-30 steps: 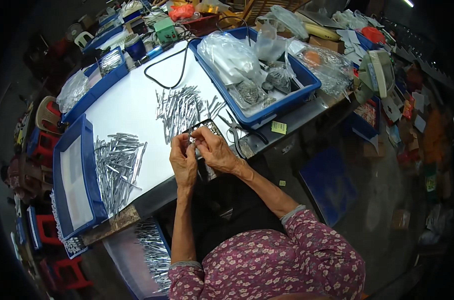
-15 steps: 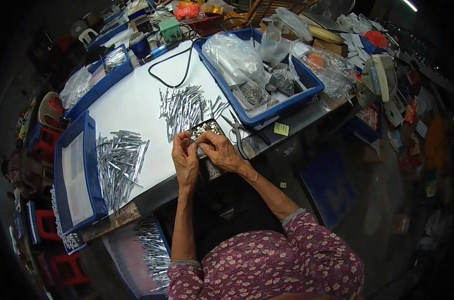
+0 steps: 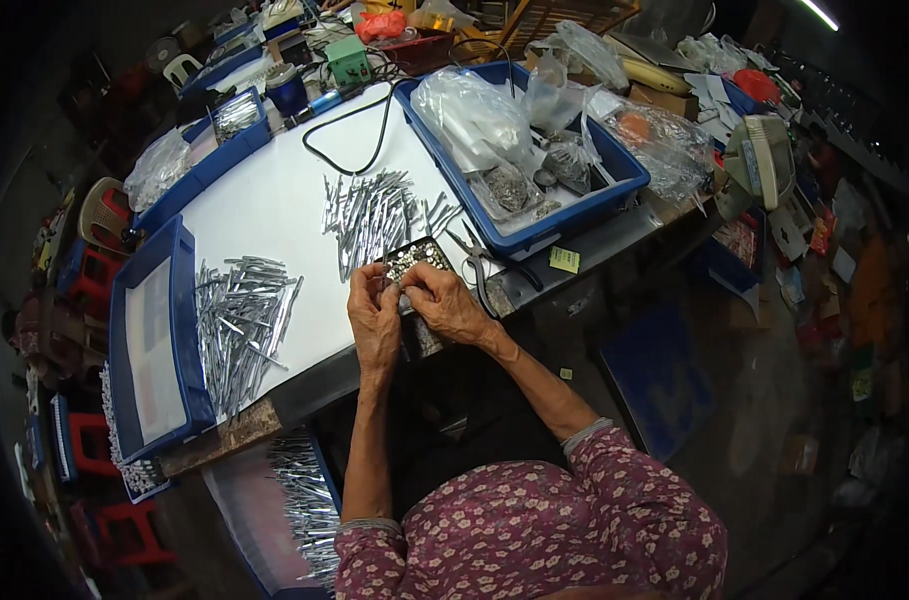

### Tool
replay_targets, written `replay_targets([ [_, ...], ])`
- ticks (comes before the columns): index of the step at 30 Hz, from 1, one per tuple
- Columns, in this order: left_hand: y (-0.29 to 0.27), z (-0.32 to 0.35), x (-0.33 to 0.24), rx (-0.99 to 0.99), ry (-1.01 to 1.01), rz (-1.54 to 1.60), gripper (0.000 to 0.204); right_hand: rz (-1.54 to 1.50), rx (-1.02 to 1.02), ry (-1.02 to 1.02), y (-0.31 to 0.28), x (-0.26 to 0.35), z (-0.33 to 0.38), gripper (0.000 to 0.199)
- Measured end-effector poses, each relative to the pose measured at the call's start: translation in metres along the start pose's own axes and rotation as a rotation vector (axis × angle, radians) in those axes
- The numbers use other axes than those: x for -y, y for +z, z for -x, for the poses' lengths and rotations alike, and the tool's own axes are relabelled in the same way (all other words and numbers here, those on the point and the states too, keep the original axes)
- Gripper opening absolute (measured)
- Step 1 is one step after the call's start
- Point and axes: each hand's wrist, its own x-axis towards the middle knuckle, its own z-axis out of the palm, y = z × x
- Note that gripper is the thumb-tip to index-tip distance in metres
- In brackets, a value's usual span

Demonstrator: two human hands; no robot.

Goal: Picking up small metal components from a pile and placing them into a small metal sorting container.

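Over the table's front edge, my left hand and my right hand are close together, fingertips pinched. Whatever they hold is too small and covered to name; a thin dark sliver stands up by the left fingers. Just beyond them is a small dark tray with many small shiny round metal parts. Behind the tray spreads a pile of slim silvery metal pieces. Pliers with dark handles lie to the right of my right hand.
A second heap of metal pieces lies left, beside a blue tray. At right, a blue bin contains plastic bags. A black cable loops over the white tabletop. Below the edge sits another bin of metal pieces.
Both hands stay pinched together, with the fingertips slightly farther apart, and the thin sliver now shows by the left fingers. The whole view has shifted slightly; the piles look the same.
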Motion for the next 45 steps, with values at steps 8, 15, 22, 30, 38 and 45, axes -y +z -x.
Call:
replay_targets([
  [8,0.001,0.004,-0.008,0.005,-0.011,-0.019,0.016,0.007,-0.047,-0.03,0.002,-0.003,0.002,0.01],
  [15,0.0,0.006,-0.005,-0.001,-0.006,-0.042,0.013,-0.009,-0.066,0.01,0.004,-0.008,0.003,0.009],
  [22,0.0,0.009,-0.011,0.036,-0.076,-0.005,0.012,-0.014,-0.075,0.029,0.004,-0.007,0.003,0.009],
  [30,0.001,0.011,-0.011,0.028,-0.072,0.019,0.012,-0.04,-0.108,-0.017,0.006,-0.009,0.003,0.009],
  [38,-0.001,0.011,-0.006,0.024,-0.087,-0.029,0.012,-0.026,-0.075,0.059,0.004,-0.01,0.004,0.008],
  [45,-0.002,0.012,-0.008,0.019,-0.088,-0.08,0.01,-0.04,-0.088,0.036,0.005,-0.013,0.004,0.008],
])
